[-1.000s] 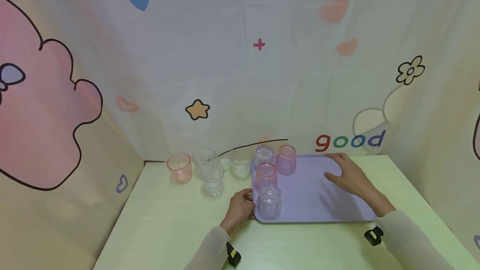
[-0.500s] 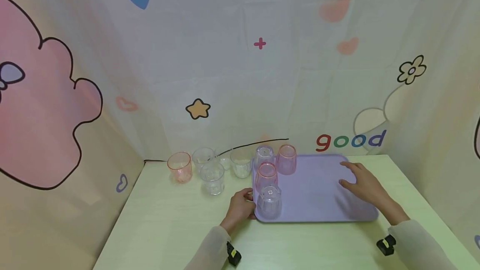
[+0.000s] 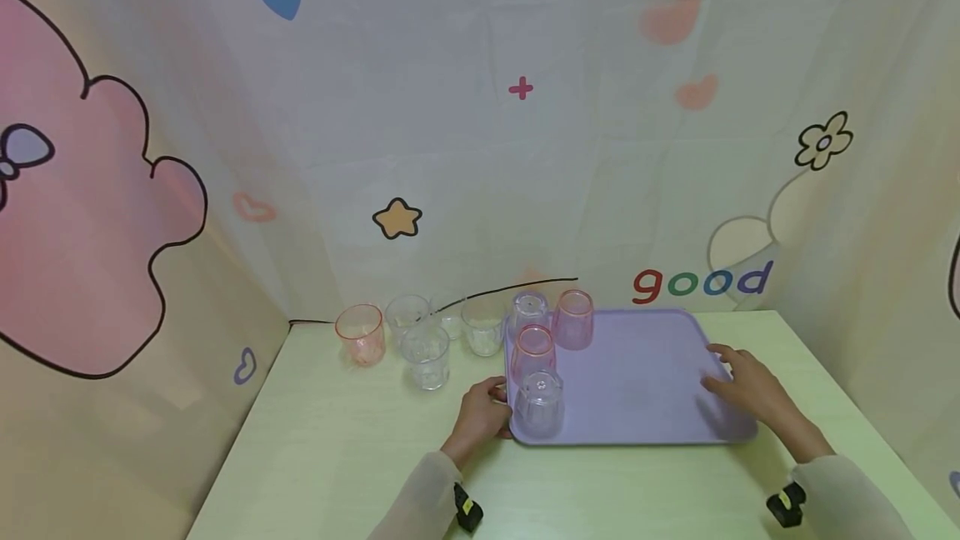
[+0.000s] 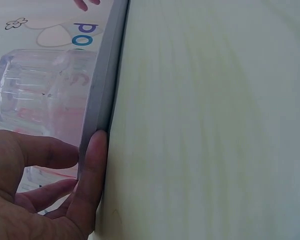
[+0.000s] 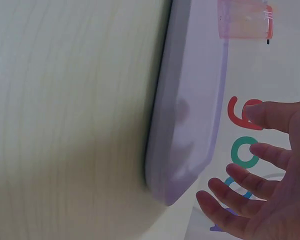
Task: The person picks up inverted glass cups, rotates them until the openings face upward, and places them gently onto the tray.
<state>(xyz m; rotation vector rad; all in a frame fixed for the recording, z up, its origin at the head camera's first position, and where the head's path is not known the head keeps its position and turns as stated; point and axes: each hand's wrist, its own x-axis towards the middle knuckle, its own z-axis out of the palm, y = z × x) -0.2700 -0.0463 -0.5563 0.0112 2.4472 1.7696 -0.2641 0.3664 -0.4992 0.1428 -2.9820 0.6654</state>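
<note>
My left hand (image 3: 480, 412) grips the left rim of the lilac tray (image 3: 637, 382), its fingers curled at the edge; in the left wrist view the fingertips (image 4: 96, 142) press on the rim. Over the tray's right edge hovers my right hand (image 3: 753, 386), fingers spread and holding nothing. Along the tray's left part stand cups, bottoms up: a clear cup (image 3: 540, 411) at the front, a pink cup (image 3: 534, 348) behind it, a clear purplish cup (image 3: 528, 308) at the back and another pink cup (image 3: 573, 323) beside that.
Left of the tray, mouths up on the pale table (image 3: 337, 457), stand an orange-pink cup (image 3: 362, 340) and several clear cups (image 3: 427, 361). A printed cloth (image 3: 450, 148) rises behind the table and at both sides.
My right hand has moved right and a little nearer to me, from above the tray's far right part to its right edge. The left hand, tray and cups have stayed put.
</note>
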